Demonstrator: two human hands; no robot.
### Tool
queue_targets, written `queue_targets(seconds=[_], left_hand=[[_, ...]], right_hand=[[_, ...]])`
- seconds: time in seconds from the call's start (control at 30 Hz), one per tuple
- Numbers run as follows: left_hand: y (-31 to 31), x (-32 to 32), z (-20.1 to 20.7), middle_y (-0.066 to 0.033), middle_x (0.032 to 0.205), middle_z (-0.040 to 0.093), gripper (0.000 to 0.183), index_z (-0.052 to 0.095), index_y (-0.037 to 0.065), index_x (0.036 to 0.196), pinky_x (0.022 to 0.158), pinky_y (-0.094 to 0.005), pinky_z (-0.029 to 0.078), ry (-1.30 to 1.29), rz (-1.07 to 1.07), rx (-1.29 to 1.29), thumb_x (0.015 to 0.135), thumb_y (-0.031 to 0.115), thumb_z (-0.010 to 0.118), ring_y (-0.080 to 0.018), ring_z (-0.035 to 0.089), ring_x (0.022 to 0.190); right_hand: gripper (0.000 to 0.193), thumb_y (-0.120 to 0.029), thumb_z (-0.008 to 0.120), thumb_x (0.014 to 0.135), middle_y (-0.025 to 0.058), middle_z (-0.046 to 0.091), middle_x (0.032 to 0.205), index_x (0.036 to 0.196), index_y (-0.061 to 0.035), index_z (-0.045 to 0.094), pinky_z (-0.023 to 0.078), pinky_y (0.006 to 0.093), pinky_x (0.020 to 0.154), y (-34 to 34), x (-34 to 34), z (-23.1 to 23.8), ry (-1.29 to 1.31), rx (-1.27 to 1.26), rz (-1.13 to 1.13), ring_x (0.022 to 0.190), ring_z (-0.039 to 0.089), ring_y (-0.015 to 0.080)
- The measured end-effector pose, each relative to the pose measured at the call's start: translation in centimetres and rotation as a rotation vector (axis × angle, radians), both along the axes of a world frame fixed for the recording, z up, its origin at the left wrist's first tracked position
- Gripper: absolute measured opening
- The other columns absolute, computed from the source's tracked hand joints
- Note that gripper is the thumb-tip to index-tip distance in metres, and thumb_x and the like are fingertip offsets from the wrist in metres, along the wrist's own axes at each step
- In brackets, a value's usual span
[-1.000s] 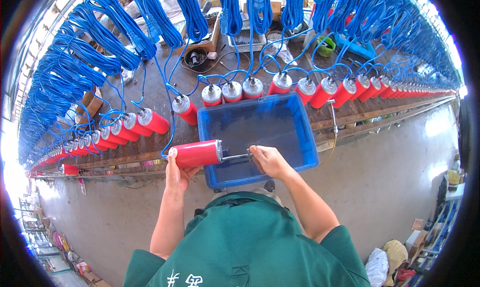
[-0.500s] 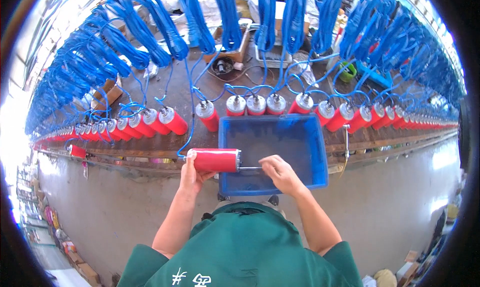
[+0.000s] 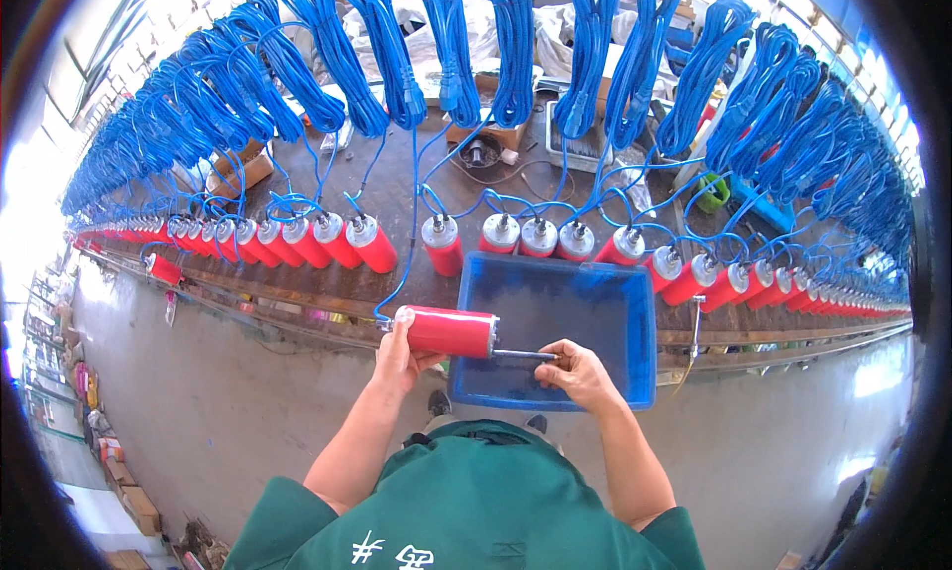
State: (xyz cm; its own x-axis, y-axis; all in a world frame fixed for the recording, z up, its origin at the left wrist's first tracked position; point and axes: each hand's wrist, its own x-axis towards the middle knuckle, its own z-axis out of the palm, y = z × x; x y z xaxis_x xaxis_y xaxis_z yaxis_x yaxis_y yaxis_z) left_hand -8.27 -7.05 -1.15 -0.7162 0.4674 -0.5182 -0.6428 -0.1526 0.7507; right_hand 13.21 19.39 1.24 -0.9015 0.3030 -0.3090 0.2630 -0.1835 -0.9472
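Observation:
My left hand (image 3: 397,360) is wrapped round a red cylinder (image 3: 448,334) with metal ends, held level over the left side of a blue plastic tub (image 3: 651,372). From the cylinder's left end a blue cable (image 3: 401,284) runs up toward the bench. A thin metal rod (image 3: 521,355) points out of the lower part of the right end. My right hand (image 3: 583,376) pinches the rod's far end between thumb and fingers, above the tub. How the rod meets the end cap is too small to tell.
Rows of upright red cylinders (image 3: 371,245) stand on the dark bench (image 3: 327,290), each wired in blue. Coiled blue cables (image 3: 402,84) hang above. A metal fitting (image 3: 696,322) sticks out at the bench edge, right of the tub. Another red cylinder (image 3: 164,268) lies far left.
The whole view has shifted, moving the bench and tub down and right in the picture. My right-hand fingers now pinch the rod's end instead of curling beside it. My left hand keeps its hold.

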Motion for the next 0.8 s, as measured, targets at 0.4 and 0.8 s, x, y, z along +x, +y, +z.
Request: queue_targets(seconds=[0.4,0.8], left_hand=[[0.3,0.1,0.0,-0.0176,0.125,0.074,0.069,0.058,0.004,0.139,0.09,-0.0527,0.066,0.038,0.025,-0.056,0.099,0.061,0.062,-0.0347,0.077,0.108],[0.6,0.1,-0.7,-0.0169,0.122,0.075,0.074,0.06,0.004,0.136,0.087,-0.0487,0.067,0.054,0.013,-0.037,0.098,0.067,0.062,-0.0322,0.077,0.105]], right_hand=[[0.03,-0.022,0.063,0.11,0.0097,0.073,0.109,0.132,-0.0022,0.068,0.058,0.0344,0.087,1.2,0.6,1.1,0.298,0.792,0.183,0.1,0.071,0.0198],[0.02,-0.018,0.076,0.101,0.0044,0.073,0.089,0.11,-0.0008,0.069,0.054,0.0281,0.067,0.8,-0.1,0.0,0.036,0.136,0.057,0.078,0.067,0.0114]])
